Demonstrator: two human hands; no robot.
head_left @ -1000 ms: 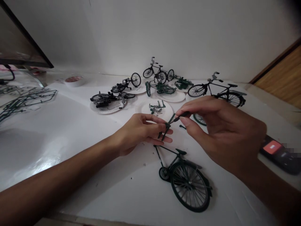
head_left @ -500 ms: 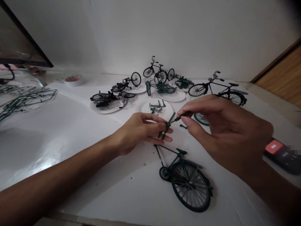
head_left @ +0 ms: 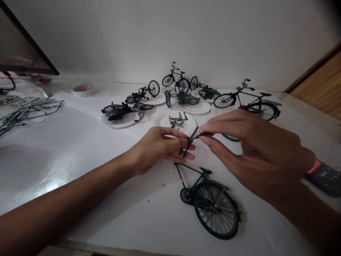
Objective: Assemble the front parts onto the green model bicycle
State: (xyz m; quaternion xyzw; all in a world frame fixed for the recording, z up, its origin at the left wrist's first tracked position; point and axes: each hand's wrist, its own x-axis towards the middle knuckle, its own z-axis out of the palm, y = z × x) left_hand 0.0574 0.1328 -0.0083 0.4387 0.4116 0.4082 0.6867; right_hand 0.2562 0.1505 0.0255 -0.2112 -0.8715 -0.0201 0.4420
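My left hand (head_left: 160, 147) pinches a small dark green fork part (head_left: 188, 146) of a model bicycle, held just above the white table. My right hand (head_left: 250, 149) is closed on a thin dark tool (head_left: 204, 134), its tip touching the top of that part. Right below both hands lies a partly built dark green model bicycle (head_left: 210, 201) with one rear wheel, a saddle and a frame, on its side. A loose wheel (head_left: 230, 137) peeks out behind my right hand.
A paper plate (head_left: 165, 121) with small parts sits just beyond my hands. Several model bicycles (head_left: 246, 101) stand or lie on plates toward the wall. Green part frames (head_left: 29, 112) lie at left, a tape roll (head_left: 82, 90) behind, a phone (head_left: 323, 176) at right.
My right hand has shifted slightly left and lower, bringing the tool closer to the fork part. The left hand holds its place. The view tilted a little.
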